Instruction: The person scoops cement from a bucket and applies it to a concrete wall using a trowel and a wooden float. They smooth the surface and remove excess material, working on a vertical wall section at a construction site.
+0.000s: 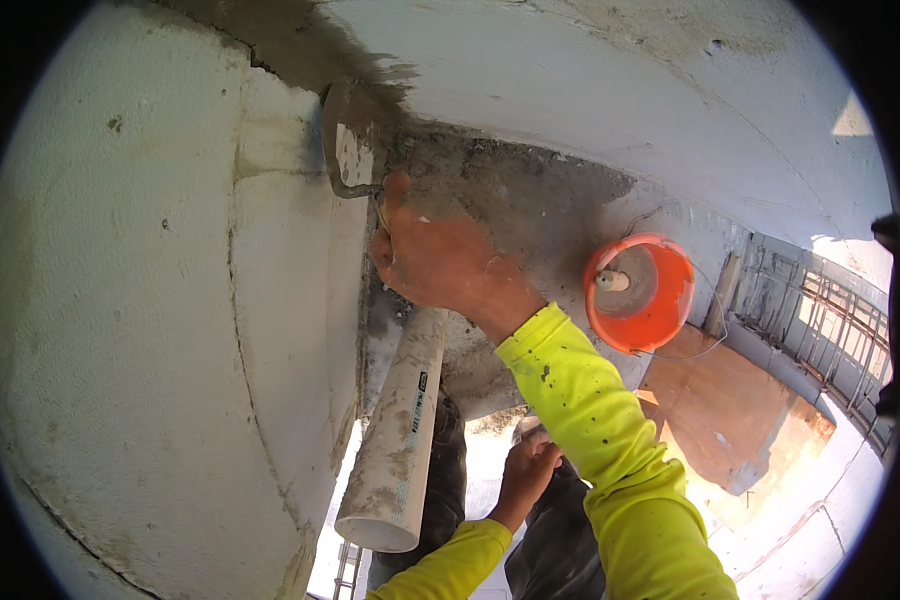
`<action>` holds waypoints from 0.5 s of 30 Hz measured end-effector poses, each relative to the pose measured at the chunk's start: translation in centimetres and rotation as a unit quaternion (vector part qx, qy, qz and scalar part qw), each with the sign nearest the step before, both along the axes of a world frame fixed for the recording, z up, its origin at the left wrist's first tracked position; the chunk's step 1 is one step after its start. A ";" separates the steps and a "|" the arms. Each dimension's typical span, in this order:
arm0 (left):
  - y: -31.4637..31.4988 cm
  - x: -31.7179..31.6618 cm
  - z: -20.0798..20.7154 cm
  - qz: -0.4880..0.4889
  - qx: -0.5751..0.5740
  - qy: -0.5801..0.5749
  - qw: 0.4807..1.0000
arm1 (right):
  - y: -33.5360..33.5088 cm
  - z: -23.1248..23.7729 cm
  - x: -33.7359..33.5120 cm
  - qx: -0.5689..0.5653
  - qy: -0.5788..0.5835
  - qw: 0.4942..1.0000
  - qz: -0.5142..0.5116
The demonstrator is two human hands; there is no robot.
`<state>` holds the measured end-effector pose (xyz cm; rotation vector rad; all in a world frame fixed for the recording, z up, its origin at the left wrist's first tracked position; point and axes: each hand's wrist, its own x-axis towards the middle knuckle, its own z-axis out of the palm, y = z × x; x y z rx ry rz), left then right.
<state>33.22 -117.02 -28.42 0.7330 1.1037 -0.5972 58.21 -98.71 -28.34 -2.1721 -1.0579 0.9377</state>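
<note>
My right hand [440, 250] is wrapped round the handle of a trowel [352, 150]. The trowel's grey blade is up against the wall corner, where wet grey mortar [315, 45] is smeared along the joint. Low in the view, my left hand [532, 465] is closed in front of my dark trouser leg; whatever its fingers may hold is hidden. A mortar-stained white plastic pipe [395, 440] slants down below my right hand, its round end toward me.
An orange bucket [670, 290] with grey mix and a pale cylindrical piece inside stands to the right on the rough mortar surface [510, 180]. A cracked pale wall [130, 300] rises at left. Further right are a brown board [710, 400] and metal bars [820, 310].
</note>
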 end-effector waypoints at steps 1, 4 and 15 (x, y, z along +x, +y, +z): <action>-0.1 -0.1 0.1 -0.005 0.003 -0.007 1.000 | -0.8 -0.2 -0.7 0.007 0.014 1.000 -0.017; 0.0 -0.4 0.2 -0.060 0.105 -0.042 0.992 | -1.7 -1.4 -1.4 0.023 0.102 0.987 -0.124; 0.4 -1.5 -0.4 -0.039 0.130 -0.072 0.988 | -2.3 -5.7 -4.4 0.123 -0.067 0.977 -0.159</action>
